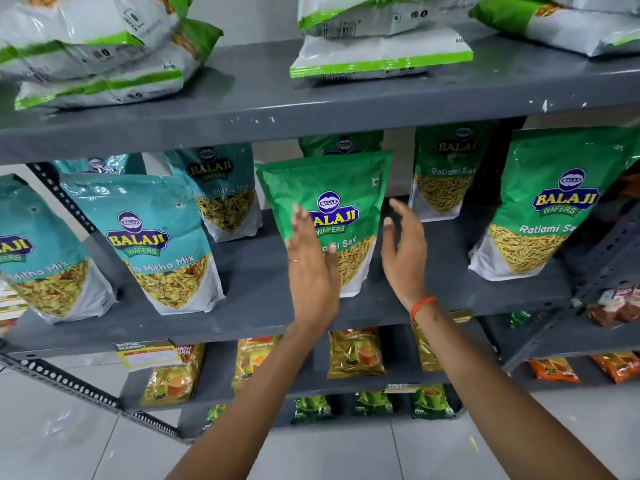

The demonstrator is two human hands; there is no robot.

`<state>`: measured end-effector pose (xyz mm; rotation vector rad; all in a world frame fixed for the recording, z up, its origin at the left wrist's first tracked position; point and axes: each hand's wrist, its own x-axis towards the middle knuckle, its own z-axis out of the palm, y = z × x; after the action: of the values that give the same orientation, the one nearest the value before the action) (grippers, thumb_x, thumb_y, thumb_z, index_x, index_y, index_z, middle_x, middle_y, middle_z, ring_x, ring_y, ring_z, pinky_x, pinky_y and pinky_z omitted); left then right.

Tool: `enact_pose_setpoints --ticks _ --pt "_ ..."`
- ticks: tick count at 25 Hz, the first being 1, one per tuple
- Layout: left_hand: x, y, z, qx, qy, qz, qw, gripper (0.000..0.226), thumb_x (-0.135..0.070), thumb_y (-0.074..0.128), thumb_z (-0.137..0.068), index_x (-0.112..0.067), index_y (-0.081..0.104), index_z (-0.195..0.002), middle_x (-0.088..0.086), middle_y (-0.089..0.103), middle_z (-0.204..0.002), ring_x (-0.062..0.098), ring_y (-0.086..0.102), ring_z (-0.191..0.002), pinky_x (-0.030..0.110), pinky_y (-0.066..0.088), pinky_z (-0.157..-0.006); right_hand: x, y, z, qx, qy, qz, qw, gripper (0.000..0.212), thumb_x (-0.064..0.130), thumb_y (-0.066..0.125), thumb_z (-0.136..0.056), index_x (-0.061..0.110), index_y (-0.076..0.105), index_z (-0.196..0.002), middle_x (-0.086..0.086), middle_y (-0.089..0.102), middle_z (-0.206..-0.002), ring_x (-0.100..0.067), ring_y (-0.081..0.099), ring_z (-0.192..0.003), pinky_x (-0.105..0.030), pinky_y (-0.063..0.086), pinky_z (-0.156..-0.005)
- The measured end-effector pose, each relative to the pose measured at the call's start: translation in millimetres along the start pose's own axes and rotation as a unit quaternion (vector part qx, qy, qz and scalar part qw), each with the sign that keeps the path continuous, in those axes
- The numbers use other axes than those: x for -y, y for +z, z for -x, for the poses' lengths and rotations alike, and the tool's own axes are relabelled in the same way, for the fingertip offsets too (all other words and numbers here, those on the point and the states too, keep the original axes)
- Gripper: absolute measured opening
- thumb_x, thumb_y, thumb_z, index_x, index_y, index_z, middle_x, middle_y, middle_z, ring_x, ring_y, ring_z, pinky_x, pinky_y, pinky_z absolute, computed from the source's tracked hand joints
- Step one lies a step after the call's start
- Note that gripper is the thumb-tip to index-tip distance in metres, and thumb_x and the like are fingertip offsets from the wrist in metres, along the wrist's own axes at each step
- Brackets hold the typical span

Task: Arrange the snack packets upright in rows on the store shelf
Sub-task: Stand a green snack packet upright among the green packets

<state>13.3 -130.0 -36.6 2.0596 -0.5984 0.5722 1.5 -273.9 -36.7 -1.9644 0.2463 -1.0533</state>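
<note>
Neither grip was closed on anything: the left hand (pixel 311 268) lay flat and spread in front of the lower left of the green Ratlami Sev packet (pixel 329 216), seemingly touching its face, while the right hand (pixel 403 251) hovered just beside the packet's right edge with its fingers loosely spread and apart from the foil. The packet stood upright on its gusseted base on the middle shelf (pixel 263 296), leaning very slightly; the two open palms appeared placed to steady it from either side rather than to lift it, so it would settle squarely in its row.

Behind it stood another green packet (pixel 341 143), mostly hidden. To the right a further Ratlami Sev packet (pixel 446 174) stood at the back and a larger-looking one (pixel 540 209) near the front edge. To the left the teal Khatta Mitha Mix packets (pixel 152 244) stood in their own rows.

Bare shelf lay open on both sides of the centre packet and in front of it up to the front lip, so there seemed room to nudge it sideways or back. The upper shelf (pixel 346 109) sat close above the packet tops, leaving little clearance for lifting.
</note>
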Motion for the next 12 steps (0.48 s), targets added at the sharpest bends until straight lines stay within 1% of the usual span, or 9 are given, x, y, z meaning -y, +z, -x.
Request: enact_pose_setpoints --ticks 2,3,4,6,7,9,10,12 --pt "-26 24 1 0.036 0.044 -0.022 0.998 0.057 -0.021 0.032 -0.1 -0.014 -0.001 -0.146 -0.004 -0.005 -0.154 0.013 -0.001 -0.146 0.033 0.003 -0.12 4 -12 -7 -0.062 -0.093 0.022 0.993 0.031 0.013 0.039 -0.097 0.009 0.047 -0.127 -0.011 0.052 -0.133 -0.014 0.042 -0.125 -0.03 0.036 -0.107" --pt "-36 38 -1 0.045 0.05 -0.025 0.997 0.057 -0.02 0.032 -0.099 -0.011 0.002 -0.146 -0.003 -0.004 -0.153 0.013 -0.002 -0.145 0.035 0.005 -0.12 2 -19 -10 -0.088 -0.127 0.033 0.987 0.031 0.011 0.039 -0.097 0.009 0.046 -0.127 -0.012 0.051 -0.134 -0.015 0.041 -0.126 -0.029 0.033 -0.108" --pt "-44 53 -3 0.052 0.053 -0.025 0.997 0.056 -0.018 0.033 -0.099 -0.01 0.004 -0.147 -0.002 -0.004 -0.153 0.011 -0.003 -0.144 0.035 0.006 -0.12 -3 -29 -13 -0.106 -0.152 0.051 0.981 0.031 0.008 0.039 -0.096 0.008 0.045 -0.127 -0.015 0.049 -0.135 -0.019 0.039 -0.129 -0.03 0.03 -0.111" --pt "-58 83 -2 0.075 0.065 -0.013 0.995 0.058 -0.019 0.033 -0.099 -0.016 0.0 -0.146 -0.004 -0.005 -0.153 0.007 -0.006 -0.144 0.033 0.004 -0.12 -20 -50 -15 -0.123 -0.174 0.096 0.972 0.036 0.004 0.041 -0.095 0.007 0.041 -0.131 -0.018 0.042 -0.141 -0.027 0.033 -0.135 -0.035 0.026 -0.115" --pt "-66 100 1 0.097 0.066 0.005 0.993 0.059 -0.021 0.033 -0.099 -0.02 -0.004 -0.145 -0.006 -0.007 -0.154 0.006 -0.007 -0.144 0.032 0.003 -0.121 -35 -64 -15 -0.124 -0.159 0.118 0.972 0.04 0.004 0.042 -0.095 0.006 0.037 -0.134 -0.018 0.035 -0.145 -0.029 0.028 -0.138 -0.04 0.024 -0.116" --pt "-82 137 6 0.14 0.047 0.041 0.988 0.065 -0.027 0.038 -0.098 -0.022 -0.007 -0.144 -0.007 -0.007 -0.154 0.006 -0.006 -0.145 0.031 0.003 -0.121 -69 -96 -14 -0.133 -0.068 0.138 0.979 0.048 0.012 0.042 -0.097 0.004 0.027 -0.141 -0.018 0.021 -0.152 -0.031 0.016 -0.144 -0.047 0.019 -0.118" --pt "-89 156 7 0.163 0.027 0.053 0.985 0.07 -0.029 0.044 -0.096 -0.018 -0.005 -0.145 -0.005 -0.006 -0.155 0.009 -0.003 -0.145 0.031 0.004 -0.12 -86 -111 -13 -0.143 -0.011 0.133 0.981 0.053 0.018 0.041 -0.097 0.003 0.022 -0.144 -0.02 0.015 -0.155 -0.032 0.011 -0.145 -0.048 0.017 -0.119" --pt "-101 190 8 0.227 -0.036 0.087 0.969 0.081 -0.026 0.056 -0.091 -0.01 -0.001 -0.146 0.004 0.0 -0.158 0.017 0.002 -0.147 0.03 0.006 -0.119 -113 -138 -13 -0.153 0.083 0.101 0.98 0.061 0.025 0.039 -0.098 0.0 0.012 -0.146 -0.023 0.007 -0.156 -0.032 0.007 -0.146 -0.044 0.013 -0.12"
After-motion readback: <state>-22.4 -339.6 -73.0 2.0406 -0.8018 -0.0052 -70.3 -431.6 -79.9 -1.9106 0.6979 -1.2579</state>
